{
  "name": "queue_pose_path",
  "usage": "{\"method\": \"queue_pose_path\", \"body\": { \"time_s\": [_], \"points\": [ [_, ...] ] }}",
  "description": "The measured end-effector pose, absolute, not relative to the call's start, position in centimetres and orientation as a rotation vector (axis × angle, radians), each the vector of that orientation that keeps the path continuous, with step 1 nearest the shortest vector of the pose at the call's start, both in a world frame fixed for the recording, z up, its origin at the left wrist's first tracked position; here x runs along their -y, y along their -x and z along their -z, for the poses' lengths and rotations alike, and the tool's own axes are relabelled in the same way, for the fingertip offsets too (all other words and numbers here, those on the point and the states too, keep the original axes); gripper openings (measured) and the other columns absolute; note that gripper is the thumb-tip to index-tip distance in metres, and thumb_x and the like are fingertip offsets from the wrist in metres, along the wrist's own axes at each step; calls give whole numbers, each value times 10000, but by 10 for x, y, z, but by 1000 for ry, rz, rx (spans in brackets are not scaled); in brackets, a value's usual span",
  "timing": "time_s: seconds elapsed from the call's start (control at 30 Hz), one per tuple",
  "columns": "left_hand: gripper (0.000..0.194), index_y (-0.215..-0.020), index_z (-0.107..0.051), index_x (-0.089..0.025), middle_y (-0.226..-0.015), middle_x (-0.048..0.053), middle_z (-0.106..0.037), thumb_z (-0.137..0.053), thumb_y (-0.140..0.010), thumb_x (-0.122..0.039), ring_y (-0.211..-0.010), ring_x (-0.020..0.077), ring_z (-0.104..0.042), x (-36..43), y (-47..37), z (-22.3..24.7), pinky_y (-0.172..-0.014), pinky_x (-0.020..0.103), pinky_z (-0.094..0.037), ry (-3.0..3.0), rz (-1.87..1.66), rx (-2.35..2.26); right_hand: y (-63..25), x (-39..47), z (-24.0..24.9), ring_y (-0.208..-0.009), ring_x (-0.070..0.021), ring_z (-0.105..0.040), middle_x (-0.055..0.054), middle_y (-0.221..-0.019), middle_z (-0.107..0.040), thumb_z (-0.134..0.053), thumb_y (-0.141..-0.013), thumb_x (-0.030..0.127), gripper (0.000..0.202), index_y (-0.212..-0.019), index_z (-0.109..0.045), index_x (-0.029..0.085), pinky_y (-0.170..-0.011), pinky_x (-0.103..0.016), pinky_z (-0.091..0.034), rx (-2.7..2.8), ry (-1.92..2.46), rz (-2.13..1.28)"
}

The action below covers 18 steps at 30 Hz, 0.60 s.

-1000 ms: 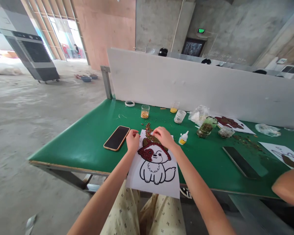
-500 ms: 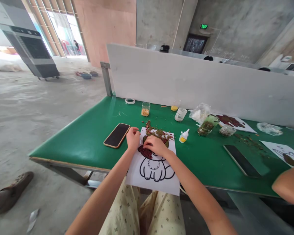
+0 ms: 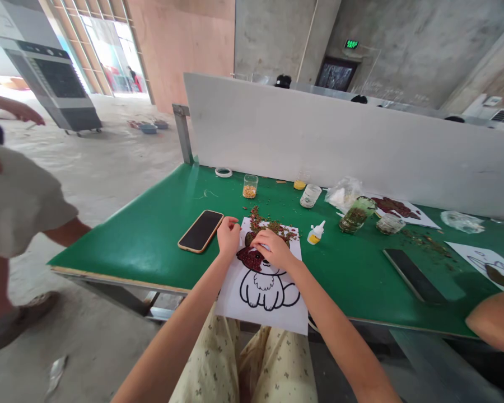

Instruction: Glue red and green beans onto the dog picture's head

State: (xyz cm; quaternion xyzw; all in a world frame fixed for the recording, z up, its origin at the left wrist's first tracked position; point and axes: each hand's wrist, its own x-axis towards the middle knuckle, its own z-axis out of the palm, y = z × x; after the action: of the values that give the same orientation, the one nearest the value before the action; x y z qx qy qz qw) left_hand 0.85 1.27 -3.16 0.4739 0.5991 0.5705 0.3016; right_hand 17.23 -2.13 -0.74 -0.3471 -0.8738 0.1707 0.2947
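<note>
The sheet (image 3: 235,302) overhangs the bench's (image 3: 143,240) front edge, so loose bits (image 3: 265,225) may spill if left hand (image 3: 228,238) or right hand (image 3: 275,249), both grips unclear, pushes it.

Right hand (image 3: 273,249) moved from the sheet's (image 3: 262,322) top right corner down over the drawn animal's head (image 3: 252,260), one drawn eye covered a moment ago now uncovered; a passing person (image 3: 23,201) now beside the table's (image 3: 143,229) left end, only a foot and lower leg seen there before

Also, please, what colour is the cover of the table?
The table cover is green, shown best in the head view.
</note>
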Motion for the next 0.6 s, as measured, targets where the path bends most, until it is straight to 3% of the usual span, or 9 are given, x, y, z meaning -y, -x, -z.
{"method": "queue_pose_path", "body": {
  "time_s": [0.6],
  "points": [
    [150, -812, -534, -191, -618, -9, -593, -453, -691, -154, -625, 154, -598, -11, -8, 31, -611, 259, -430, -1289, -1506, -1611, -169, 30, 6, -856, -167, -487, -43, -861, -585, -525, -881, 160, 175, -872, -696, 199, -780, -293, -416, 2413, 932, -412]
  ]
}}
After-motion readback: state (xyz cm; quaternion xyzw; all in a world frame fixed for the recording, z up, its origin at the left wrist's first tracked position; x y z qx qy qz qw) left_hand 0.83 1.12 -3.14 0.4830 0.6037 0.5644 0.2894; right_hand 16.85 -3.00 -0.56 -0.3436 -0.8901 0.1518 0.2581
